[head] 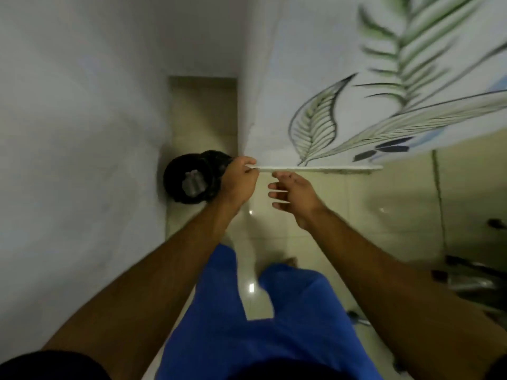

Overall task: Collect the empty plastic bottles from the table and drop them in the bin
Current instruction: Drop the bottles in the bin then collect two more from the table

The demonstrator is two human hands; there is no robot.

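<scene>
Round black bin [189,178] on the floor by the wall, mouth upward; pale blurred contents, possibly a clear plastic bottle [193,182], axis unreadable. Left hand [241,178] pinches leaf-print curtain hem [315,168], hiding the bin's right rim. Right hand [295,193] spread, empty.

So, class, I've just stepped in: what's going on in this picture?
A person stands on a tiled floor beside a black bin set in the corner by the wall. Their left hand pinches the lower edge of a leaf-printed curtain, right next to the bin. The right hand is open and empty, fingers spread, just below that edge. Something pale and clear, probably plastic bottles, already lies inside the bin. Neither hand holds a bottle.
</scene>
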